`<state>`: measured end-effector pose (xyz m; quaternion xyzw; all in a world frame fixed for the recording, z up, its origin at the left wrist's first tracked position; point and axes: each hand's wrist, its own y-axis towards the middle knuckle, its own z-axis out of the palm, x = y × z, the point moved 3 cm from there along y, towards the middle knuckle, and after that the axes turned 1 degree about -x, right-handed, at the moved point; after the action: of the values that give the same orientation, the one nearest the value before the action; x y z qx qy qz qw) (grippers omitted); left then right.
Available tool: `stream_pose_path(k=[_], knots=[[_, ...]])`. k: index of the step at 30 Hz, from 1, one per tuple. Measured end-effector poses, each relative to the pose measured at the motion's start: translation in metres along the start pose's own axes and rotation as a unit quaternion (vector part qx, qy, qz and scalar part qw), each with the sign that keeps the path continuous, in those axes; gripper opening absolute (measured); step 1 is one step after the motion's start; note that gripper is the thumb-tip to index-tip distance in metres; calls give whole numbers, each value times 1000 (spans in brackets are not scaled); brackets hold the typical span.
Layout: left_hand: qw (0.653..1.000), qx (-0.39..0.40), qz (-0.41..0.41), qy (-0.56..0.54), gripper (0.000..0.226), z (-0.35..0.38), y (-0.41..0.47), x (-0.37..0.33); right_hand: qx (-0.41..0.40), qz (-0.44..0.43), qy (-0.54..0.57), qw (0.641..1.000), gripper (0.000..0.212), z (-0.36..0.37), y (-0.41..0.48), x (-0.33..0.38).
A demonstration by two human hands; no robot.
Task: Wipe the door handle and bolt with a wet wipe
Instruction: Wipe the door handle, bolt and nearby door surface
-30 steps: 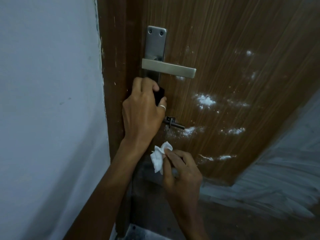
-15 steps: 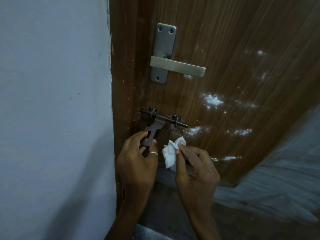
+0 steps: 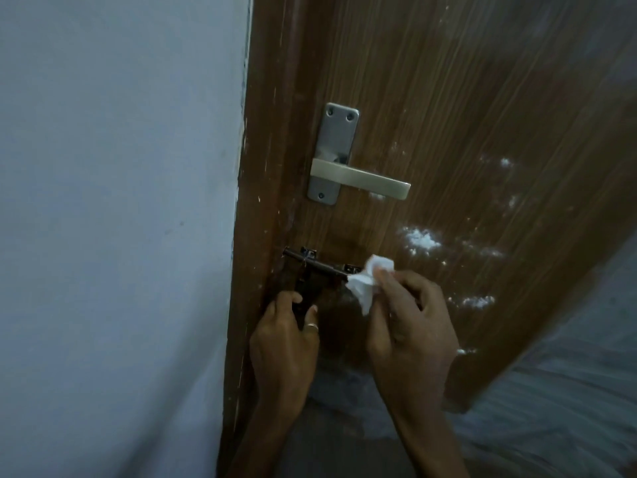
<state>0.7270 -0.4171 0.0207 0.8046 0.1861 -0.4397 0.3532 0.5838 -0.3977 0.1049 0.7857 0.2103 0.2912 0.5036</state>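
Your right hand (image 3: 410, 326) held the crumpled wipe (image 3: 365, 281) pinched between thumb and fingertips, its loose end pushed up against the right end of the bolt (image 3: 324, 265). Your left hand (image 3: 284, 343) had a narrow grip on the dark hasp hanging under the bolt, thumb and forefinger closed on it, a ring on one finger.

From there, the risk I saw was the wipe catching. The bolt's bracket and screws sat right where the wipe touched, and a thin wet sheet dragged across them would likely snag or tear, leaving shreds on the metal. Your left grip also covered the lower hasp, so that part would probably be missed unless you shifted. The bolt looked free to slide, and a hard push might send it toward the frame, pinching your fingers.

The bolt lay at centre frame, low on the door (image 3: 465, 115), running from the frame edge to the wipe, between your two hands. The handle (image 3: 362, 182) sat above it, well apart from both hands and untouched.
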Motion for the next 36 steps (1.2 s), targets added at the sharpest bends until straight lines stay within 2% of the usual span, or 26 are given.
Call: stream_pose_path(k=[5, 9, 12, 15, 17, 21, 24, 27, 29, 31, 33, 36], knots=[[998, 25, -15, 50, 41, -8, -5, -6, -27, -138, -59, 988, 25, 30, 51, 11], [997, 16, 5, 73, 45, -19, -9, -12, -57, -218, -113, 968, 30, 56, 78, 3], [995, -19, 75, 62, 37, -25, -4, -18, -11, -224, -147, 963, 33, 67, 73, -3], [981, -69, 175, 45, 30, -31, 4, -32, 56, -241, -174, 953, 44, 72, 55, -12], [969, -99, 227, 20, 31, -34, 12, -42, 65, -263, -199, 942, 50, 64, 55, -22], [946, -135, 295, -15, 30, -41, 35, -66, 1, -244, -213, 946, 42, 46, 87, -27], [936, -157, 315, -12, 32, -45, 52, -84, -5, -224, -190, 956, 41, 52, 95, -16], [926, -187, 326, -7, 33, -48, 61, -97, 38, -234, -173, 956, 41, 63, 82, -15], [920, -200, 337, -2, 35, -49, 65, -102, 94, -265, -183, 942, 47, 65, 67, -22], [914, -198, 353, 3, 37, -49, 69, -105, 104, -286, -209, 929, 56, 57, 60, -35], [908, -190, 373, 12, 38, -49, 73, -106, 59, -253, -225, 939, 60, 42, 68, -42], [900, -182, 396, 29, 38, -46, 79, -109, -21, -195, -215, 957, 48, 34, 94, -34]])
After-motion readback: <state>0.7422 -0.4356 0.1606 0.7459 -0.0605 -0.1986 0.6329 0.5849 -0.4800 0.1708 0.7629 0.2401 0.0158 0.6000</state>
